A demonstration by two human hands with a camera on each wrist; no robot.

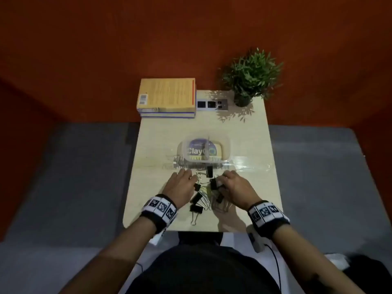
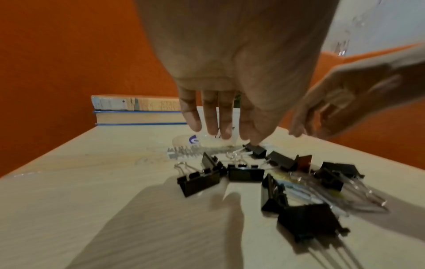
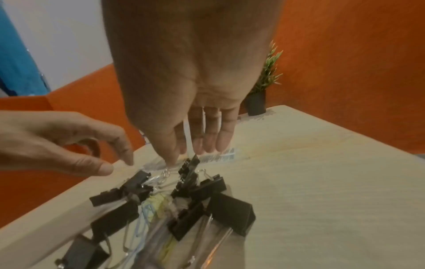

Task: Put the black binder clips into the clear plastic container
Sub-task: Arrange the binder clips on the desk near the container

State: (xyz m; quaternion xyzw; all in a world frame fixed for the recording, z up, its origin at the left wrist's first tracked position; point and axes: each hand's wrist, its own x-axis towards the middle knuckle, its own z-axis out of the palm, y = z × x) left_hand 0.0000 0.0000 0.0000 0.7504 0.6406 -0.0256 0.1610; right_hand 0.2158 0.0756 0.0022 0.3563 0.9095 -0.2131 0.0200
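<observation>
1. The clips point(image 1: 203, 193) lie in a loose heap on the table point(image 1: 159, 145) close to the person, wire handles pointing every way, a few coloured paper clips point(image 3: 149, 214) tangled among them. None is in the box yet, as far as I can see.

2. The box point(image 1: 206, 150) stands just beyond the heap, open side up, with a clay tub point(image 1: 200, 152) showing through its wall. It is near enough that a clip needs only a short carry forward.

3. The left hand point(image 1: 180, 185) hangs over the left edge of the heap, fingers point(image 2: 212, 116) straight and slightly apart, tips pointing down. It holds nothing; the thumb tip is down near the farthest clip, though I cannot tell if it touches.

4. The right hand point(image 1: 235, 183) hovers over the right edge, fingers point(image 3: 220, 134) straight and close together. Its thumb reaches down towards a clip standing on edge; no grip shows.

5. With one hand on each side of the heap, it looks as if both are about to pick, each from its own half.

6. The handles overlap, so lifting one clip may drag a neighbour along.

7. Books point(image 1: 167, 98) and a plant point(image 1: 252, 75) sit at the far edge, well apart from the work.
</observation>
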